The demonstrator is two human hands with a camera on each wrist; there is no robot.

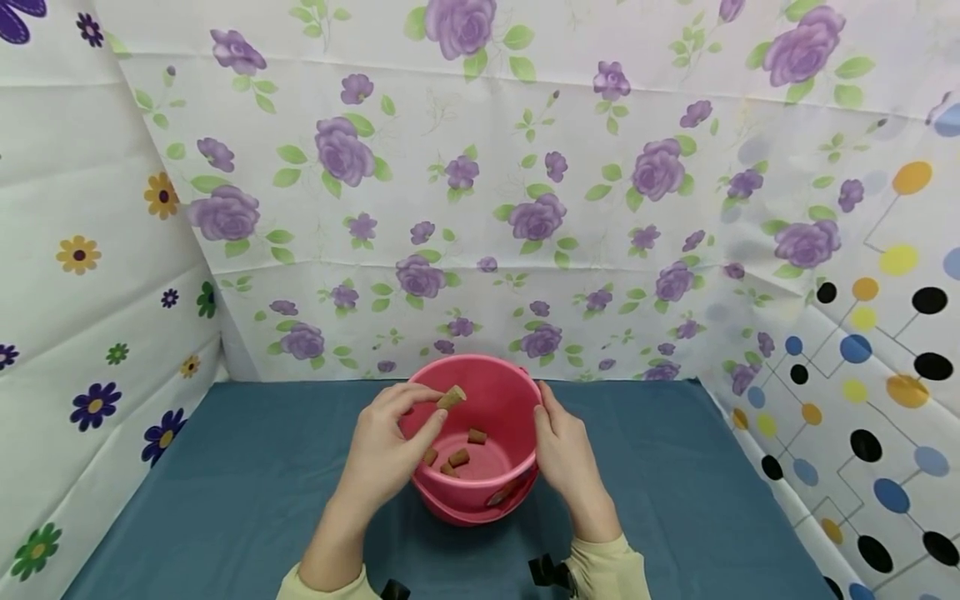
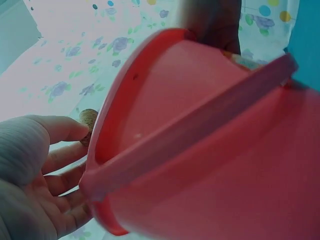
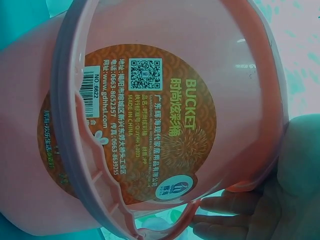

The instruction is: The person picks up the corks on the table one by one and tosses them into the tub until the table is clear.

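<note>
A pink bucket [image 1: 491, 392] stands on the table, its mouth tilted toward me. Several short brown corks [image 1: 458, 457] lie on its bottom. My left hand [image 1: 386, 437] pinches another cork [image 1: 452, 397] between thumb and fingertip, over the bucket's left rim. In the left wrist view this cork [image 2: 88, 120] shows beside the rim, the other fingers spread below it. At the opposite side my right hand [image 1: 566, 446] grips the rim. The handle [image 2: 200, 130] hangs down against the front. An orange printed label [image 3: 145, 125] covers part of the outer wall.
A blue-green cloth [image 1: 247, 475] covers the table. Behind it hangs a white sheet with purple flowers [image 1: 536, 217]. Patterned sheets also enclose the left side [image 1: 67, 333] and the dotted right side [image 1: 885, 417].
</note>
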